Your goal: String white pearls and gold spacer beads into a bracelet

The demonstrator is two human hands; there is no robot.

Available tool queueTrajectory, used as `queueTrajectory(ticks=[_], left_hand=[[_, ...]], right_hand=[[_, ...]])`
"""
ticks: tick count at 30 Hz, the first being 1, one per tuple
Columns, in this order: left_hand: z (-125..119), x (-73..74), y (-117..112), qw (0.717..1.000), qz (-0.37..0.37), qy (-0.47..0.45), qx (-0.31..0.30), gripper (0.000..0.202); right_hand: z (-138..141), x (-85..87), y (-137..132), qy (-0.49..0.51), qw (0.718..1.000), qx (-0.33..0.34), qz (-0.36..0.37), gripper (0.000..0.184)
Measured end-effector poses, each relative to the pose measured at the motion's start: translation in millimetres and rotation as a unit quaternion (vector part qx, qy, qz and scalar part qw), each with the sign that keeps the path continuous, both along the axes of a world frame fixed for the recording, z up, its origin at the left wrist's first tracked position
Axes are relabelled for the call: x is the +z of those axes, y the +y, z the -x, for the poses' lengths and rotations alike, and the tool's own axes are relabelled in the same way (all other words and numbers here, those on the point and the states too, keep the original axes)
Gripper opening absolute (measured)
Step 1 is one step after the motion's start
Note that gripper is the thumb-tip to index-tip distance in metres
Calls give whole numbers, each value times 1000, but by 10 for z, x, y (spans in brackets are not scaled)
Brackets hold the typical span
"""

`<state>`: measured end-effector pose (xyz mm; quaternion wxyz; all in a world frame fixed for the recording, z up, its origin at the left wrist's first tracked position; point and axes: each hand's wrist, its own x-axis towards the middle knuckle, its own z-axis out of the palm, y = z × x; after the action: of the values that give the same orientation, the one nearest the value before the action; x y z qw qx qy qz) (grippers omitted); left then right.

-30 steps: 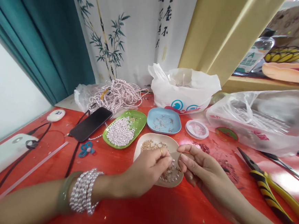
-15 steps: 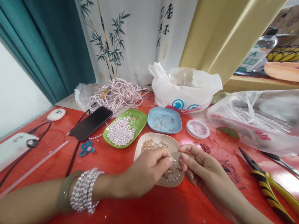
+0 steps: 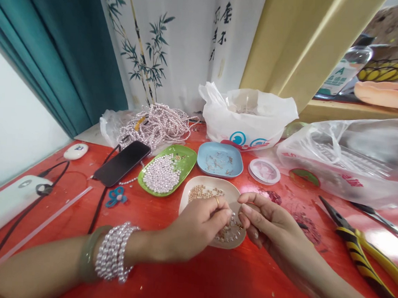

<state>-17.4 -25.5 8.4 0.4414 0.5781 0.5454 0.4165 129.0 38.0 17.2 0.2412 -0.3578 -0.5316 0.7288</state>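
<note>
Through my feed, the cream tray (image 3: 228, 188) sits at the centre of the frame, holding gold beads (image 3: 200, 192) at its upper left and a looser, pearly cluster (image 3: 229, 234) lower right. Over it, my left hand (image 3: 223, 210) has thumb and finger pinched together; what they grip is too small to tell. My right hand (image 3: 241, 206) nearly meets it, but I can't tell whether its fingertips touch. I judge this to be fine fingertip work on a tiny piece; the next move calls for steady alignment. Just above left, the green tray (image 3: 188, 159) carries pale round beads (image 3: 162, 173); the blue tray (image 3: 202, 160), above, holds small thin pieces (image 3: 218, 163).
</note>
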Motion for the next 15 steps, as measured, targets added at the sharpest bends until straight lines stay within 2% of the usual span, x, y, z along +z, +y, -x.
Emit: queueTrajectory(ticks=[6, 15], left_hand=[[0, -8, 3, 1000, -6, 20, -2, 22], [-15, -2, -24, 999, -6, 38, 12, 22]], right_hand=[[2, 5, 8, -3, 1000, 6, -25, 22], [-21, 11, -21, -54, 985, 20, -164, 14]])
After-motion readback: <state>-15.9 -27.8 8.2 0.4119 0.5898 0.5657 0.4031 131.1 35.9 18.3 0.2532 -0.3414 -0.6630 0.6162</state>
